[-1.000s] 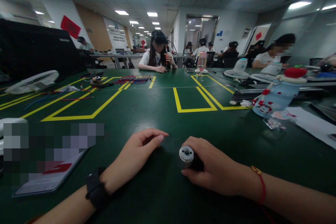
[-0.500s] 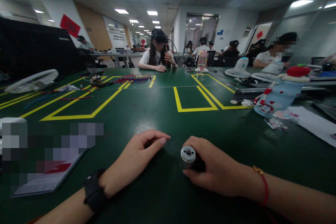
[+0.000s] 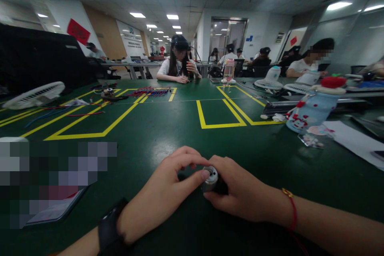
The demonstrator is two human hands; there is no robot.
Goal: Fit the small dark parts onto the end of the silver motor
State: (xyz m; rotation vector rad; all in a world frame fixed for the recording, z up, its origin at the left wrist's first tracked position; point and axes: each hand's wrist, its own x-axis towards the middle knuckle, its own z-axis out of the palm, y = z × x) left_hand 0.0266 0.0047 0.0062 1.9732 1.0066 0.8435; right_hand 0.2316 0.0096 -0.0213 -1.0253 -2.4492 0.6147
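Observation:
A small silver cylindrical motor [image 3: 209, 184] stands upright on the green table, its round end with a central shaft and small holes facing up. My right hand [image 3: 240, 192] is wrapped round it from the right, thumb on the near side. From the left, my left hand [image 3: 168, 188] reaches over, its thumb and fingertips at the motor's top by the shaft. Whether the left fingertips pinch the shaft or only touch it, I cannot make out.
A tablet-like device [image 3: 57, 210] lies at the left. Red and blue wires [image 3: 153, 91] sit beyond the yellow tape. A blue bottle [image 3: 312, 110] and white paper [image 3: 357, 140] are at the right. Across the table sits a person [image 3: 177, 64].
My left hand has moved right and its fingertips have come to the top of the motor. My right hand still holds the motor; the view has shifted slightly.

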